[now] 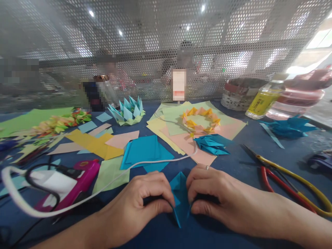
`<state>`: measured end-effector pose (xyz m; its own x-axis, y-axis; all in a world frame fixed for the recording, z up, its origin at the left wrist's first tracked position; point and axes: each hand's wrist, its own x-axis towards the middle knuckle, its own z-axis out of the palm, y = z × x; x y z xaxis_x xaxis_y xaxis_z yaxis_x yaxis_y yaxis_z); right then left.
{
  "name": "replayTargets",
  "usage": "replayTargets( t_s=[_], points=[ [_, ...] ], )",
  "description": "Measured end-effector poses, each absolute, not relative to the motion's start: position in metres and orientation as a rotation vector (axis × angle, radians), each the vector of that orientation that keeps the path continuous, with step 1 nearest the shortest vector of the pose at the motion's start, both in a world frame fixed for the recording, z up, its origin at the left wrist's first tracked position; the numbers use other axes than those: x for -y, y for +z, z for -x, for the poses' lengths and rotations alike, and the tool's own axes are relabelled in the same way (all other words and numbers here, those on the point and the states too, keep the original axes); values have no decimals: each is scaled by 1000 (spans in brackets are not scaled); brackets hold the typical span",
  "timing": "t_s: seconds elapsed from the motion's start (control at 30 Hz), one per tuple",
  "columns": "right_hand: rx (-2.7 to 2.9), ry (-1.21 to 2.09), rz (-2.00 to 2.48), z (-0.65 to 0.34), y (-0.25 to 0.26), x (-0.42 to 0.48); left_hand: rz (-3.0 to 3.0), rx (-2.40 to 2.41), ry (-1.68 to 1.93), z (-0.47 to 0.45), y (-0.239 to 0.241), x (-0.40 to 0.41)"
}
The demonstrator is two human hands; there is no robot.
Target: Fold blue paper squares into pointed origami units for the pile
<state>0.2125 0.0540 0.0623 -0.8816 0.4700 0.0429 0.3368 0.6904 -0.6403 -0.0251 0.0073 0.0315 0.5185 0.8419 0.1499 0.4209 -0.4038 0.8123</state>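
Between my two hands is a blue piece of folded paper [181, 193], its pointed tip facing away from me and its near sides lifted. My left hand [149, 197] pinches the left edge between thumb and fingers. On the opposite edge, my right hand [207, 192], with a ring on one finger, pinches in the same way. Just beyond lies a stack of blue paper sheets [142, 150]. To its right rests a cluster of folded blue paper pieces [212, 143]. The fingertips hide part of the paper's sides.
A white cable [155, 160] crosses the table from a pink power strip [85, 176]. Scissors [282, 180] with red and yellow handles lie at right. Behind are a yellow-orange paper ring [201, 129], a light-blue paper crown [128, 112], a bottle [263, 100] and a perforated metal screen [153, 41].
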Motion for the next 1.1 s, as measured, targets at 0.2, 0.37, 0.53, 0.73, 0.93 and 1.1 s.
replayTargets(
  t_s=[0.2,0.37,0.53,0.73,0.93,1.1],
  points=[
    [2534,962,826,-206,47,-47,-2078,-1069,822,19,26,-7],
    [2422,978,879,-202,37,-45,-2139,-1093,859,16,23,-4],
    [2424,977,868,-201,38,-41,-2182,-1136,820,15,22,-1],
    [2428,996,887,-200,41,-42,-2166,-1228,763,14,20,2],
    [2529,1148,858,-207,51,-48,-2139,-1171,752,16,24,-3],
    [2576,1139,842,-208,55,-47,-2114,-1129,788,17,26,-4]
  ],
)
